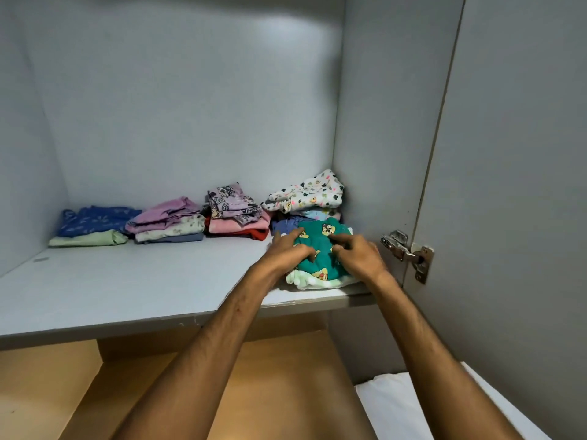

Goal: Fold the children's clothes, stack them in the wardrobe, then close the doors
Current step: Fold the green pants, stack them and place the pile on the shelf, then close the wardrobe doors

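A folded green garment with cartoon chipmunks (pixel 322 254) lies on a pale green and white piece (pixel 313 282) at the front right of the grey wardrobe shelf (pixel 127 290). My left hand (pixel 286 250) rests on its left side, fingers spread and pressing the cloth. My right hand (pixel 355 254) presses its right side, fingers curled into the fabric. Behind stand several folded stacks: blue over green (pixel 92 225), pink over floral (pixel 168 222), lilac print over pink and red (pixel 236 214), and white clover print over blue (pixel 306 195).
The open right wardrobe door (pixel 508 185) hangs on a metal hinge (pixel 408 250) just right of my right hand. Below the shelf is a wooden compartment (pixel 79 376). A white bed edge (pixel 413 408) shows at the bottom right.
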